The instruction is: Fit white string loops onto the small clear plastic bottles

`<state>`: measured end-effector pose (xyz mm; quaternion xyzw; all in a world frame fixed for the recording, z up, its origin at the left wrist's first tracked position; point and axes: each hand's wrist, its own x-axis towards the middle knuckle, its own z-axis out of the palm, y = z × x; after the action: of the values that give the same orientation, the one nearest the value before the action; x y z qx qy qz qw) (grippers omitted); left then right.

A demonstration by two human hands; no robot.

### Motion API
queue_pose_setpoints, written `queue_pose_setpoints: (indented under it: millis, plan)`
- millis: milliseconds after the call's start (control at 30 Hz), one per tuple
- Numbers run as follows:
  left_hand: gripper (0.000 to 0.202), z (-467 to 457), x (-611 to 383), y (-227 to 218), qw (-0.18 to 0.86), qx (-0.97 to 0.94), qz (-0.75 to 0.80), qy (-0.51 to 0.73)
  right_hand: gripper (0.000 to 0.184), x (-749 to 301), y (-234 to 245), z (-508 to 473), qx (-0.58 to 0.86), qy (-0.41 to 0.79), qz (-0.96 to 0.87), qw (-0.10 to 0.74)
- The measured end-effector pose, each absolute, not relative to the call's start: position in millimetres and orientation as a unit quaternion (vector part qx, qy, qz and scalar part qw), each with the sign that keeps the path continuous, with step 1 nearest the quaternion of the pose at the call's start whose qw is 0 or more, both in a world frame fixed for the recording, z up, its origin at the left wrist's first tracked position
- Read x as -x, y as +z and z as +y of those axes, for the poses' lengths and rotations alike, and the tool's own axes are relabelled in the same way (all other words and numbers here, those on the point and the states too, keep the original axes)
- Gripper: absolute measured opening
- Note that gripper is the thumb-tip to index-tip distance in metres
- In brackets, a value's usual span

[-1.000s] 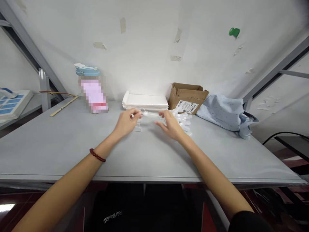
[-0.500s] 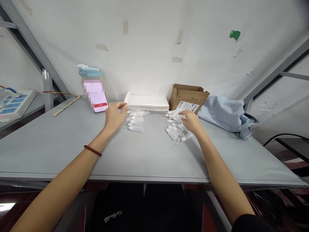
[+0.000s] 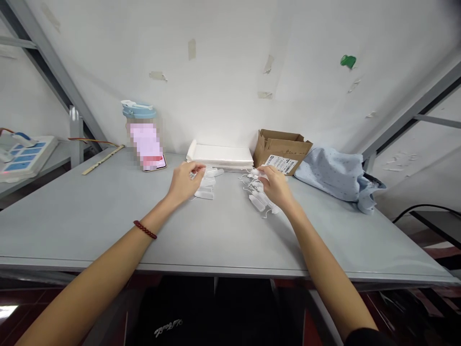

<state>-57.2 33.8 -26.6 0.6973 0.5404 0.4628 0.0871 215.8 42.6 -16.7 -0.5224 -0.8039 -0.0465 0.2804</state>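
Observation:
My left hand (image 3: 185, 182) hovers over or touches the left group of small translucent plastic pieces (image 3: 204, 194), which lie roughly in a column and have thin white strings. Its thumb and index finger are drawn together; anything between them is too small to tell. My right hand (image 3: 276, 186) is at the right pile of the same plastic pieces (image 3: 257, 202), which lie jumbled with their strings tangled. Its thumb and fingertips pinch the white end of a plastic piece (image 3: 254, 172) at the top of that pile. The palm hides part of the pile.
Behind the pieces lies a stack of white sheets or sleeves (image 3: 223, 154). An open cardboard box (image 3: 281, 144) with a label stands right of it, then a bundled light-blue cloth (image 3: 331, 173). At left, a phone (image 3: 154, 166) leans before a blue-lidded container (image 3: 139, 111).
My left hand has moved right, over the left group of pieces. My right hand has shifted left across the right pile, to its upper left end. The view has shifted slightly.

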Motion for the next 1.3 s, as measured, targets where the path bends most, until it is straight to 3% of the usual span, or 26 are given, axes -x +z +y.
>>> queue_pose_setpoints:
  millis: [467,733,1300]
  plan:
    - [0.026,17,29,-29,0.2,-0.772,0.457,0.393,0.026,-174,-28,21,0.394,-0.043,-0.868,0.3]
    - [0.033,14,22,-26,0.371,-0.695,0.45,0.42,0.025,-172,-29,19,0.374,-0.038,-0.867,0.328]
    - [0.032,15,25,-27,0.432,-0.658,0.453,0.418,0.025,-171,-30,16,0.361,-0.018,-0.871,0.334]
